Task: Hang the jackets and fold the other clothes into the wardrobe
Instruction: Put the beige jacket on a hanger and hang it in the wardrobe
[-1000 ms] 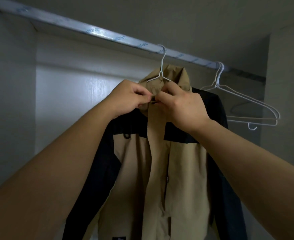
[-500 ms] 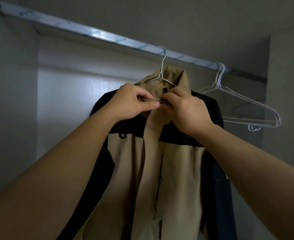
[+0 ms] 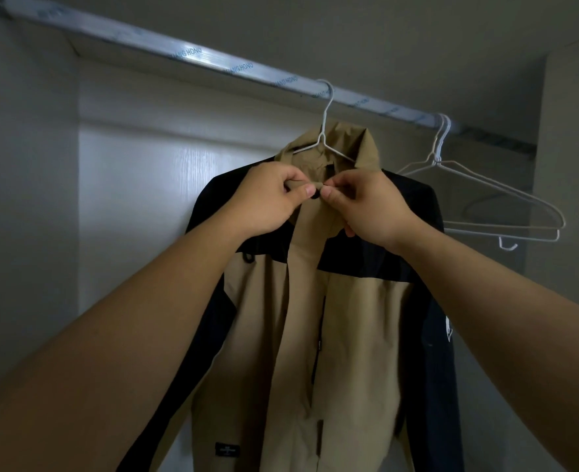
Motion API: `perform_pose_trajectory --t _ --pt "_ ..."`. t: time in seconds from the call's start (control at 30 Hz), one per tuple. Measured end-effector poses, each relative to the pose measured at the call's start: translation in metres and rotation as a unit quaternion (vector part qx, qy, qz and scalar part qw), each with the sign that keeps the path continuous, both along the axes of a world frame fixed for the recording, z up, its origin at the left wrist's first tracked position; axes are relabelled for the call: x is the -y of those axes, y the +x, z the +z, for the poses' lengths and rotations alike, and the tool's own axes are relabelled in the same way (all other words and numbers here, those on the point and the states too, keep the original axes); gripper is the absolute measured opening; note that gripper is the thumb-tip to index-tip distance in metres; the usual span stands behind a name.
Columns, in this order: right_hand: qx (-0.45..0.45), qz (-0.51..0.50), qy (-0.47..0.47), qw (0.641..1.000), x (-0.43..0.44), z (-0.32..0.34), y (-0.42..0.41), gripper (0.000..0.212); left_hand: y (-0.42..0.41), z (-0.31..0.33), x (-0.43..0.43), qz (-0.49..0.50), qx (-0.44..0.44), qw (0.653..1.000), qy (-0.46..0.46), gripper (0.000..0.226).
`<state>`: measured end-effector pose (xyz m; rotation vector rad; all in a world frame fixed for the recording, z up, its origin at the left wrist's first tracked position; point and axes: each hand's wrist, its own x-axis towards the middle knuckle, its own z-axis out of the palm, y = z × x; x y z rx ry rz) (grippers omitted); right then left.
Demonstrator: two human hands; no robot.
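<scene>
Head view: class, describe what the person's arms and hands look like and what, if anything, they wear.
The left forearm and right forearm are bare to the frame edge; no sleeve shows. The left hand and right hand show no gloves, rings or watch. The visible thumbnails are short and unpainted.

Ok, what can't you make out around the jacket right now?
- What the thumbs work at the collar, head view: left hand and right hand pinch the jacket there and cover it.
- Jacket hem: cut off by the bottom edge.
- Dark label text: too small.
- Empty hangers: wires overlap, count unclear.
</scene>
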<state>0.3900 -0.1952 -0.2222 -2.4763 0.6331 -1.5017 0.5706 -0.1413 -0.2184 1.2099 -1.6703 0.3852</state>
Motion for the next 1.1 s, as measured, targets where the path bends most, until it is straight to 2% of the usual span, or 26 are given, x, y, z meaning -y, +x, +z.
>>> perform_pose_trajectory --t 0.13,0.3,0.43,0.63,0.73,0.8,0.87,0.97,1.1 --pt "0.01 -0.008 0.019 1.0 0.004 0.0 0.0 0.019 -0.001 -0.002 -0.003 0.01 0.042 0.999 0.003 0.006" --pt "0.0 -0.003 0.006 1.0 0.0 -0.001 0.002 0.02 0.0 -0.003 -0.001 0.004 0.023 1.0 -0.007 0.004" --pt "-0.016 -0.015 0.007 1.0 0.001 0.0 0.003 0.022 -0.004 -0.003 0.005 0.049 0.06 0.997 -0.01 0.015" --pt "0.049 0.011 0.043 0.998 0.004 -0.003 0.01 0.013 -0.007 -0.004 0.009 0.071 0.038 0.997 -0.017 0.01" --pt "0.083 0.028 0.062 0.994 0.003 -0.003 0.009 0.017 -0.01 -0.006 0.009 0.065 0.02 0.997 -0.022 0.01" --pt "0.085 0.002 0.039 0.996 0.001 -0.007 0.008 0.018 -0.012 -0.009 0.008 0.053 0.008 0.998 -0.035 0.013" --pt "0.098 -0.063 -0.021 0.993 0.001 -0.016 0.009 0.019 -0.014 -0.016 0.006 0.03 0.006 0.998 -0.053 0.028" --pt "0.151 -0.155 -0.106 0.97 0.002 -0.04 0.011 0.025 -0.018 -0.04 0.01 0.01 -0.058 0.995 -0.077 0.065" --pt "0.214 -0.136 -0.082 0.964 0.005 -0.093 0.019 0.018 -0.027 -0.104 0.022 0.018 -0.192 0.965 -0.176 0.069"
